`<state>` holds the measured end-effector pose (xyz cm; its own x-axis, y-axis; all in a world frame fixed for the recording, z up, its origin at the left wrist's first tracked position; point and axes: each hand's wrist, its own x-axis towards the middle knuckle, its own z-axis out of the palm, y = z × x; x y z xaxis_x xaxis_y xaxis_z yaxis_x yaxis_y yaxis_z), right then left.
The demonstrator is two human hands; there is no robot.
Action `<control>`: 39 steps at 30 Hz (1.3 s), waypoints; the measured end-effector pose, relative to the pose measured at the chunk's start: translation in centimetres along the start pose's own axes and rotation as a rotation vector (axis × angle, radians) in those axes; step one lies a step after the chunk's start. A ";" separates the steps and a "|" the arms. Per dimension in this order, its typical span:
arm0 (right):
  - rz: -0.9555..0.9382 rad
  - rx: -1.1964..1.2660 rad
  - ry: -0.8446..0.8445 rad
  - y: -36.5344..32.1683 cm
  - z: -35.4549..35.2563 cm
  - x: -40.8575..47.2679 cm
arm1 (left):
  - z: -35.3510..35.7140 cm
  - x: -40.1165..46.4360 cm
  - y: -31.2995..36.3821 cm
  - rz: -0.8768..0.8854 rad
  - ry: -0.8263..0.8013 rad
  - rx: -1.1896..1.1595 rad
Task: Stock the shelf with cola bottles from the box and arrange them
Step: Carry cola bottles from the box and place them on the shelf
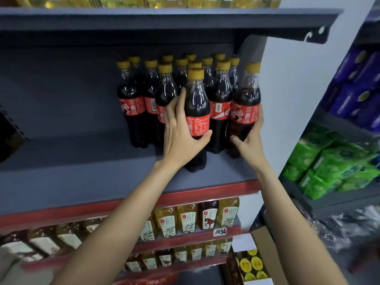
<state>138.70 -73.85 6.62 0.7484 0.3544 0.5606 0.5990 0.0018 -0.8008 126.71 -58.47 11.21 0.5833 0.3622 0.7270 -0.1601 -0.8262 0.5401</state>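
Observation:
Several cola bottles (pixel 131 103) with yellow caps and red labels stand grouped on the right half of the grey shelf (pixel 82 177). My left hand (pixel 181 132) grips the front cola bottle (pixel 197 99) around its label; it stands upright on the shelf. My right hand (pixel 249 140) grips another cola bottle (pixel 245 99) at the group's right end, tilted slightly to the right. At the bottom right, the open cardboard box (pixel 264 241) shows more yellow caps (pixel 251 263).
The shelf's left half is bare, with a dark item (pixel 8 136) at its far left. A shelf board (pixel 164 19) hangs close above the caps. Tea bottles (pixel 185 221) fill the shelves below. Green packs (pixel 333 167) and blue packs (pixel 357 91) sit on the rack to the right.

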 end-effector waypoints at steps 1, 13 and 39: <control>0.009 0.001 0.009 -0.1 0.1 0.1 | 0.0 -0.4 -0.1 -0.016 -0.005 0.008; 0.004 -0.115 0.036 0.2 -0.2 -0.6 | -0.7 -1.6 0.2 -0.062 0.000 -0.004; -0.441 0.145 -0.499 -21.1 38.3 -28.5 | -41.1 -31.4 -13.0 -0.613 0.358 0.283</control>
<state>93.86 -48.19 -0.48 0.2009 0.6804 0.7048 0.7476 0.3585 -0.5591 77.69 -41.37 -1.22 0.2010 0.8697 0.4509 0.3475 -0.4936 0.7972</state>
